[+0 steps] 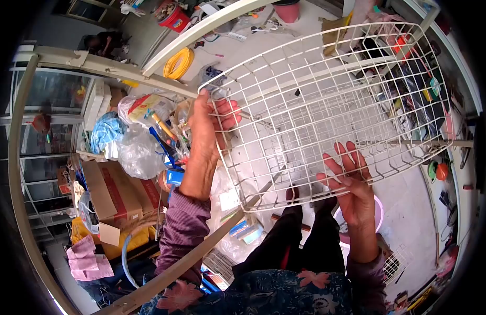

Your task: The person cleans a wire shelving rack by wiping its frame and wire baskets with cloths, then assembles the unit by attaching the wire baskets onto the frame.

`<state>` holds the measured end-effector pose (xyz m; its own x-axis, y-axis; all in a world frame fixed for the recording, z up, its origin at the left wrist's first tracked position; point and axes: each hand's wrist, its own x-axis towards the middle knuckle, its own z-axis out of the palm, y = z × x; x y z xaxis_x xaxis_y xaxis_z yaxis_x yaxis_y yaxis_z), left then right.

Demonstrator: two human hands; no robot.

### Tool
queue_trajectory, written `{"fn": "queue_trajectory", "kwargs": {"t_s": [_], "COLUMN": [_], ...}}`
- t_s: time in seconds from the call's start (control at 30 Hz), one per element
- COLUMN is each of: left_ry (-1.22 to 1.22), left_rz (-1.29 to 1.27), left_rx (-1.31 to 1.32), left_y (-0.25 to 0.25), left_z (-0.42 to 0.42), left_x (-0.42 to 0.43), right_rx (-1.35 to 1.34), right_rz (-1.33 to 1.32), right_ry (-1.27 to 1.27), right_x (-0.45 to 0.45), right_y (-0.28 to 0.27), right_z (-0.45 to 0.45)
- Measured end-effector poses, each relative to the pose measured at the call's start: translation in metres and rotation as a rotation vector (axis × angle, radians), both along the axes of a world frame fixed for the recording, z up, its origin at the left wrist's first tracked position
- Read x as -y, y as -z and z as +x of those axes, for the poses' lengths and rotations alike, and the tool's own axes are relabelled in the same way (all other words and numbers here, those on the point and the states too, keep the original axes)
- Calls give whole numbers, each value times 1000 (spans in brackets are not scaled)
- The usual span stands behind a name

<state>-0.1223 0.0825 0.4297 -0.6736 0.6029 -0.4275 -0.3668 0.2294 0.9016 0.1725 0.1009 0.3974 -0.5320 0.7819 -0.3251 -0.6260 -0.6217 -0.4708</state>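
A white wire basket (327, 105) spans the middle and right of the head view, held out in front of me and tilted. My left hand (205, 118) grips its left rim, with the thumb on the edge and the fingers behind the wires. At the near rim, my right hand (352, 184) supports the basket, its fingers spread against the wires. Part of each hand is crossed by the mesh. More wire mesh shows through the basket, and I cannot tell whether it belongs to a second piece.
Pale metal frame bars (169, 273) cross around me. To the left are a cardboard box (111, 194), plastic bags (140, 152) and tools. A yellow hose coil (178, 63) and a red bucket (172, 17) stand farther off. A pink basin (378, 212) sits by my feet.
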Motion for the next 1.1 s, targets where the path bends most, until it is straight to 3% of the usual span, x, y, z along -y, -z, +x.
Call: {"fn": "queue_trajectory", "kwargs": {"t_s": [0.2,0.37,0.47,0.57,0.7,0.73,0.83,1.1], "left_ry": [49,137,136,162,168,141,96,56], "left_rz": [-43,-6,180,149,125,10,85,67], "left_rx": [78,170,265,160,206,52,-19,40], "left_y": [-5,-6,-2,-2,-1,-3,5,-5], "left_z": [-10,-13,-10,4,9,17,32,26], "left_x": [-1,6,17,29,30,27,30,32], "right_rx": [147,109,102,86,63,58,44,80], "right_rz": [22,23,16,22,-1,3,82,11], "right_ry": [27,76,85,85,73,70,40,51], "right_x": [4,6,6,6,5,5,-3,5], "right_y": [-23,-38,-34,-34,-22,-12,9,-14], "right_z": [-7,-7,-9,-8,-6,-4,3,-2]}}
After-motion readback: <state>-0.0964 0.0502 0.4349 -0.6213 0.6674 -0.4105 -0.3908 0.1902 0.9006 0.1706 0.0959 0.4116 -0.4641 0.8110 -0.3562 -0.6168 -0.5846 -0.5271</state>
